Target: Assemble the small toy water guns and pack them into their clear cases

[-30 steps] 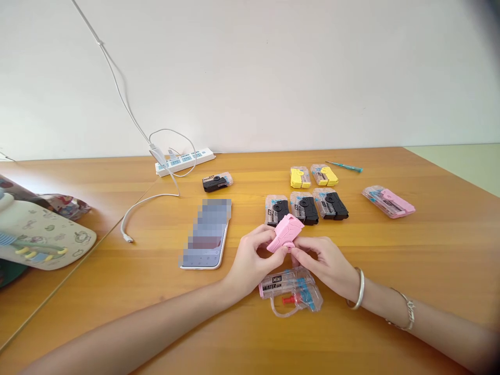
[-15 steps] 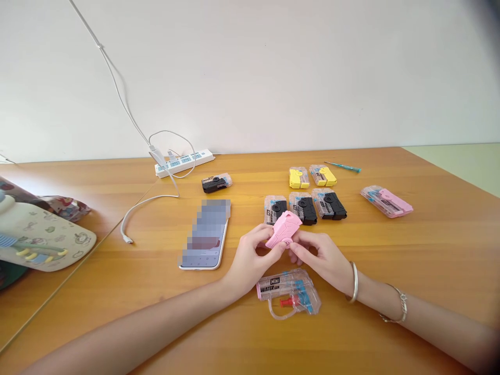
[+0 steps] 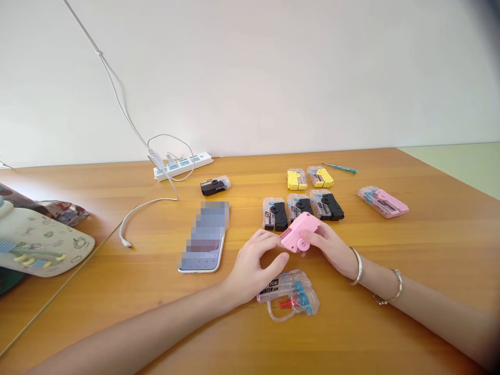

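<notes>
A pink plastic toy water gun (image 3: 299, 232), out of its packaging, is held in my right hand (image 3: 327, 246), with the fingers closed around its grip end. My left hand (image 3: 255, 265) rests just left of it, fingers curled, its fingertips at the gun's muzzle end and holding nothing. Below both hands lies a clear packaged "Mini Water Gun" (image 3: 289, 294) with blue parts and a red plug. A bangle and a bracelet circle my right wrist and forearm.
Behind my hands stand several packaged black guns (image 3: 275, 213) and packaged yellow guns (image 3: 297, 179). A packaged pink gun (image 3: 383, 202), a small screwdriver (image 3: 339, 167), a blurred phone (image 3: 205, 237), a power strip (image 3: 182, 166) and a white cable (image 3: 148, 205) lie on the wooden table (image 3: 429, 250).
My left hand has let go of the pink gun and drawn back left. The gun now sits in my right hand, turned onto its side. The view has shifted slightly.
</notes>
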The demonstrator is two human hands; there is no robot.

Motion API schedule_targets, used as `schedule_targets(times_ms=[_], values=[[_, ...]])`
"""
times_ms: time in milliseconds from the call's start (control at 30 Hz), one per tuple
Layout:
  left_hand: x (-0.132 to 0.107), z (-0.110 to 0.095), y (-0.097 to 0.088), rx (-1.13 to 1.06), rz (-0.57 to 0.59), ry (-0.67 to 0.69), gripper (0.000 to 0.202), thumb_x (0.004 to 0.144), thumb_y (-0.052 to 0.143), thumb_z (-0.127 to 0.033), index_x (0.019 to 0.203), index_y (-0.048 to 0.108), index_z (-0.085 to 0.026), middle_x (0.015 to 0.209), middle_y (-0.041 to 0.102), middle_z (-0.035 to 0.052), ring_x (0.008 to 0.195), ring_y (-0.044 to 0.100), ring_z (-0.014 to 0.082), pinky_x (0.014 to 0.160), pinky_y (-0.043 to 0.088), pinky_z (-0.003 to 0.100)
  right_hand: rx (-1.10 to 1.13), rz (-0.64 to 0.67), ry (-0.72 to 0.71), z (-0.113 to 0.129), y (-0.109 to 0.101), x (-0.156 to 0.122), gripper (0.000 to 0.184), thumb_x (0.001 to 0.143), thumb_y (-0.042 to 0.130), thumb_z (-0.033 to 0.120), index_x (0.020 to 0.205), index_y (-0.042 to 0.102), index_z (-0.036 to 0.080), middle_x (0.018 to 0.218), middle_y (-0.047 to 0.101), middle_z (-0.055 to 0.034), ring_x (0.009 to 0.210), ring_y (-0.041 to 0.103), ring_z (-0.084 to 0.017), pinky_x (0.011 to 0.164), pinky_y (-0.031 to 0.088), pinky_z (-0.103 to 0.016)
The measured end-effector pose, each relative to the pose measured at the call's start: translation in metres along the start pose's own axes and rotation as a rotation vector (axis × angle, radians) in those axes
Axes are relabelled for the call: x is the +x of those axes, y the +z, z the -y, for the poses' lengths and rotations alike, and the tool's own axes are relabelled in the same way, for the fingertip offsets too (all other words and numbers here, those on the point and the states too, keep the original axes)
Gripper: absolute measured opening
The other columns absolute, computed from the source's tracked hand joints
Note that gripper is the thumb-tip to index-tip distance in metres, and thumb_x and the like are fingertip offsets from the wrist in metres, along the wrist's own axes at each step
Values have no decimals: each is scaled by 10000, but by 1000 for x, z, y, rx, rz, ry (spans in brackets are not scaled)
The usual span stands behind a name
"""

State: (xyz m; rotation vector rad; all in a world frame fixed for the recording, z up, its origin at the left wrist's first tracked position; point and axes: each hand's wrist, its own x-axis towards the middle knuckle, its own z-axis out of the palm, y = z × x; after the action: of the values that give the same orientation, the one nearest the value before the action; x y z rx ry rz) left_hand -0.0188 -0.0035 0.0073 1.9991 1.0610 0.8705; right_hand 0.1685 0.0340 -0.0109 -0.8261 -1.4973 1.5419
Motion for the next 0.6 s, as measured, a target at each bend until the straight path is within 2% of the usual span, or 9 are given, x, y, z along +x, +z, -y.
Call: schedule_targets(times_ms=[133, 200, 267, 400, 500, 600], values=[[-2, -1, 1, 63, 100, 69, 154, 812, 552, -222, 907, 672, -243, 1048, 641, 15, 1017, 514, 190, 918, 404, 320, 199, -102, 64, 3, -8, 5, 328, 766, 612, 499, 680, 534, 192, 642, 546, 16, 567, 483, -111, 561, 433, -258], [-3, -1, 3, 132, 182, 85, 280, 734, 644, -253, 1013, 654, -264, 1154, 599, 25, 1071, 493, 217, 964, 381, 361, 242, -121, 80, 5, -10, 6, 345, 752, 626, 499, 640, 517, 192, 623, 523, 23, 586, 485, -109, 577, 429, -250], [-4, -1, 4, 184, 246, 80, 407, 686, 689, -275, 1089, 628, -281, 1242, 551, 36, 1143, 451, 248, 1011, 341, 408, 241, -122, 91, 7, -10, 7, 302, 733, 656, 465, 684, 544, 189, 652, 533, 17, 620, 491, -115, 588, 428, -251], [-5, 0, 4, 198, 287, 56, 269, 711, 672, -289, 981, 683, -284, 1317, 510, 35, 1250, 352, 289, 1052, 283, 453, 175, -30, 100, 9, -9, 5, 284, 717, 686, 361, 903, 560, 187, 749, 582, -1, 640, 507, -122, 643, 439, -287], [-3, 0, 3, 130, 255, 57, 244, 723, 668, -258, 966, 680, -282, 1246, 577, 24, 1217, 397, 277, 1039, 295, 433, 120, 1, 92, 8, -9, 4, 286, 721, 676, 331, 914, 504, 211, 783, 583, 11, 650, 534, -127, 661, 443, -304], [-2, 0, 3, 55, 210, 8, 240, 764, 629, -240, 1001, 642, -270, 1032, 669, 11, 1030, 532, 233, 962, 364, 400, 88, 17, 101, 7, -11, 4, 251, 748, 651, 316, 889, 472, 210, 739, 581, 15, 675, 548, -135, 657, 442, -295]])
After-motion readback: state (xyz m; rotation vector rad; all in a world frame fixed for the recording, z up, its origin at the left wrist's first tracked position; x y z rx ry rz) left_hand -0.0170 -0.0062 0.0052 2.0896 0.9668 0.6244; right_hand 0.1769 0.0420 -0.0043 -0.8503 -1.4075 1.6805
